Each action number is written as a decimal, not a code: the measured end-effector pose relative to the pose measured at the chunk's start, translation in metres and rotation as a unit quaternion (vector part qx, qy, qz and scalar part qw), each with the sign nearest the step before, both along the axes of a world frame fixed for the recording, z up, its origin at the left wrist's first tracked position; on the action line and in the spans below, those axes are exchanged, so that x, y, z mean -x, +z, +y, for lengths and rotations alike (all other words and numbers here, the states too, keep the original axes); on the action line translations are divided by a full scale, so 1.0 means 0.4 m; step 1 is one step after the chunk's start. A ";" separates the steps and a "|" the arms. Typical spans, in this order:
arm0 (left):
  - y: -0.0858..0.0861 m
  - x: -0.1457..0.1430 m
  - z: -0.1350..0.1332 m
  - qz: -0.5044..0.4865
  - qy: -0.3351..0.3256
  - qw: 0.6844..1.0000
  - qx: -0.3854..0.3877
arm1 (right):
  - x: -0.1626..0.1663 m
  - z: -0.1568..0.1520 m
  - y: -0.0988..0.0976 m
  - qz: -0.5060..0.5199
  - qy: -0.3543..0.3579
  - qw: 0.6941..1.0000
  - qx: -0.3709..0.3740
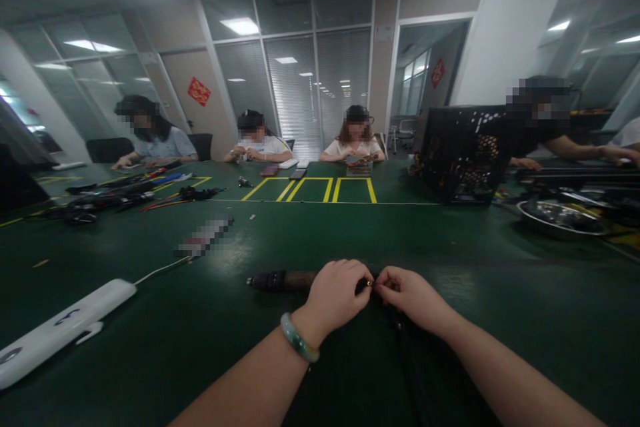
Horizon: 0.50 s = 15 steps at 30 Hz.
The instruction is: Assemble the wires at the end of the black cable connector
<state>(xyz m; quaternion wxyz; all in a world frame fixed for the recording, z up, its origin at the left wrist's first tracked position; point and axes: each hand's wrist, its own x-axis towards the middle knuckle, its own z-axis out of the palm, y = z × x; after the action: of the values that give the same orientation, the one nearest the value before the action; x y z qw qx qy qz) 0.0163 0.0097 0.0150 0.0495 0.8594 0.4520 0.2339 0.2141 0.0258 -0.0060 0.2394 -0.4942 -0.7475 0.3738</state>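
Observation:
A dark, pen-shaped electric screwdriver [300, 281] lies sideways on the green table, its ribbed black nose pointing left. My left hand [336, 293], with a jade-coloured bangle on its wrist, is closed round the rear end of it. At that end a small brass-coloured piece [369, 283] shows between the hands. My right hand [411, 295] is closed in a pinch right beside it, at the end of a black cord [400, 330]. The cord runs down towards me between my forearms. The fingertips hide exactly how cord and screwdriver meet.
A white power strip [70, 327] lies at the left, its cable leading to a pixelated object [205, 237]. Bundled black cables [105, 200] lie beyond. A black computer case [463, 153] and a metal bowl [560, 219] stand right. Several people sit across the table.

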 end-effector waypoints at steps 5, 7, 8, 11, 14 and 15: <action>0.003 -0.001 0.001 0.009 -0.001 1.000 -0.004 | 0.000 -0.002 0.006 -0.004 0.000 1.000 0.001; 0.002 -0.001 0.003 0.009 -0.005 1.000 -0.004 | 0.001 -0.002 0.007 -0.005 -0.001 1.000 -0.003; 0.001 -0.001 0.003 0.008 -0.007 1.000 -0.005 | 0.002 -0.002 0.008 -0.006 -0.002 1.000 -0.004; -0.002 -0.001 0.005 0.009 -0.011 1.000 -0.009 | 0.003 -0.002 0.007 -0.005 -0.004 1.000 -0.007; -0.005 -0.001 0.006 0.012 -0.013 1.000 -0.014 | 0.004 -0.002 0.004 -0.003 -0.010 1.000 -0.007; -0.005 -0.001 0.006 0.014 -0.012 1.000 -0.014 | 0.004 -0.003 0.004 -0.003 -0.013 1.000 -0.006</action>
<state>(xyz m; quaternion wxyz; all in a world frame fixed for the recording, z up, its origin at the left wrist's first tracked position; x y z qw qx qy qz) 0.0166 0.0120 0.0128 0.0340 0.8685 0.4390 0.2278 0.2126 0.0248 -0.0045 0.2451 -0.5033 -0.7439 0.3650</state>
